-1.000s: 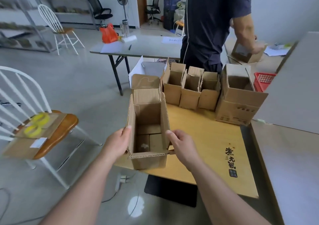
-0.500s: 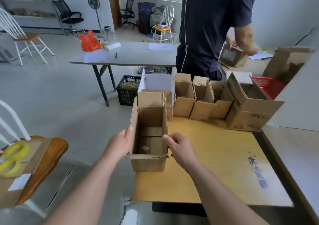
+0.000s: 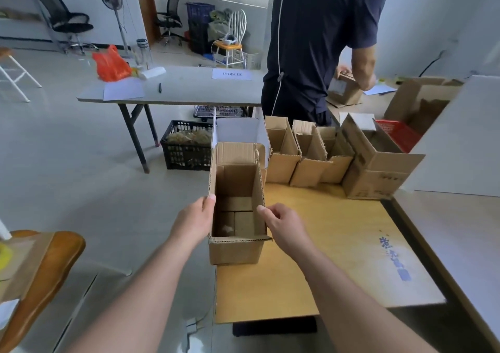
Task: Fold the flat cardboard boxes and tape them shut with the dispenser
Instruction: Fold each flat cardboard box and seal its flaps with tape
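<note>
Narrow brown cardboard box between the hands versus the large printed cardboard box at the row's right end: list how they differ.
The left hand and right hand hold the narrow brown cardboard box; the large printed cardboard box stands untouched. The narrow box is slim and plain-fronted; the large box is wider, with dark print. The narrow box stands nearest; the large box sits farther back. Both are open-topped brown cardboard.

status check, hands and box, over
Left hand grips box at left wall; right hand pinches right wall. Box upright, top flaps open and untaped, at left edge of table. Row of open boxes close behind.
</note>
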A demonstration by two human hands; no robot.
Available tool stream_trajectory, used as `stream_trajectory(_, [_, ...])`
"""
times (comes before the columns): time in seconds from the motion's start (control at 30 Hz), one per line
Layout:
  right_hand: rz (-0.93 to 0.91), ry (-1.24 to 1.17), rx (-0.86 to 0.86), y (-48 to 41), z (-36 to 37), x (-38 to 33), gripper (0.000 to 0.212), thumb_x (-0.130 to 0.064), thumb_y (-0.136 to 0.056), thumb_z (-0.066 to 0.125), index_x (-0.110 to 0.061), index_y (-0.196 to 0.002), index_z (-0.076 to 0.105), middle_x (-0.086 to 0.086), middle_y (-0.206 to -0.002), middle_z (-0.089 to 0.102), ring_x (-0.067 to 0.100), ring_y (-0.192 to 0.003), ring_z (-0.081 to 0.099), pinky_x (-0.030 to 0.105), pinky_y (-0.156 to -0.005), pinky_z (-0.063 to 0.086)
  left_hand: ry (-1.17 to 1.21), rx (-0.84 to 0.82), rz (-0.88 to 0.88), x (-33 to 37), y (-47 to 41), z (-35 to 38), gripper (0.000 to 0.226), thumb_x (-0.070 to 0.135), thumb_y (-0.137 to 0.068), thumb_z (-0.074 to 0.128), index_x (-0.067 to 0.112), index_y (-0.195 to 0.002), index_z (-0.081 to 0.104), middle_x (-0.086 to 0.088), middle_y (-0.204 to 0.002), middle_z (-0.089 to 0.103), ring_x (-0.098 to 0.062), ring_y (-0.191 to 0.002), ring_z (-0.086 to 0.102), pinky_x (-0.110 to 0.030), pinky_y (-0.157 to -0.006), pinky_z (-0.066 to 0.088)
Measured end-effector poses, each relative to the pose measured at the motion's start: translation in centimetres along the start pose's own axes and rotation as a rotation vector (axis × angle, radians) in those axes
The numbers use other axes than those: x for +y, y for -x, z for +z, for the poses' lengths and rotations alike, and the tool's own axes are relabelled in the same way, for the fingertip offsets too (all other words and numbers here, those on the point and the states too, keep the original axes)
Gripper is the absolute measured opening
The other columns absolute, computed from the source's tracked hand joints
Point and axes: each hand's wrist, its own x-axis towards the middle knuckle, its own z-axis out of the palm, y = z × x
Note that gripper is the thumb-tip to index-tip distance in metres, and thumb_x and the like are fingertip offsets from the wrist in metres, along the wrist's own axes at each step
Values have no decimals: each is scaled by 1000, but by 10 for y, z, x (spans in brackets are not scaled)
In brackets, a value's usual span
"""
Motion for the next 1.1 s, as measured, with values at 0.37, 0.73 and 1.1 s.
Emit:
stream_trajectory(0.37, [-3, 115, 77, 27, -24, 4, 32, -39, -99, 43, -13, -102, 61, 5, -93, 63, 24, -86, 56, 32, -67, 43, 16, 30, -1, 5, 23, -4, 60, 54, -99, 27, 17, -147, 35, -10, -148, 42, -31, -136, 37, -41, -106, 32])
stream_trajectory(0.73, [-156, 446, 331, 135, -126, 78, 34, -30, -99, 45, -23, -132, 51, -5, -130, 50, 17, -102, 58, 29, -71, 45, 14, 319, 380, 78, 149, 78, 43, 30, -93, 56, 11, -131, 53, -11, -128, 54, -28, -116, 51, -42, -91, 46])
stream_trajectory(1.1, [93, 515, 522, 299, -263, 233, 31, -31, -100, 40, -21, -123, 57, -4, -123, 54, 19, -101, 58, 26, -77, 38, -186, -76, 608, 172, 297, 252, 43, 44, -94, 50, 20, -129, 49, 1, -125, 53, -18, -114, 50, -31, -85, 45])
